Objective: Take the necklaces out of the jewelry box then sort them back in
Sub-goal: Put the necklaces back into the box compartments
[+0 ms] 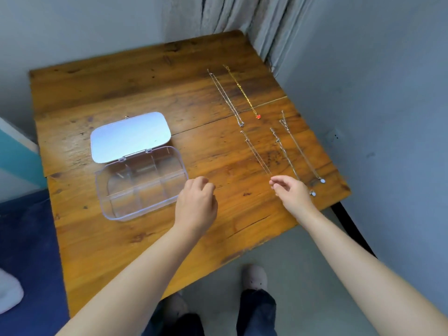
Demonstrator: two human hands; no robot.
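Clear jewelry box [143, 187] on the bench [126, 93], lid [131, 137] swung fully back, compartments showing no contents. Five necklaces [258, 154] laid out in rows well right of the box. Left hand [196, 202] loosely curled, grasping nothing. Right hand [291, 191] released, fingertips at one chain's near end

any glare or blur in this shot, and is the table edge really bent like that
Head view: the open box lid reflects pale light as a flat sheen, the thin chains are soft and hard to trace, both hands look slightly smeared, and the table edges bow from the wide-angle lens.
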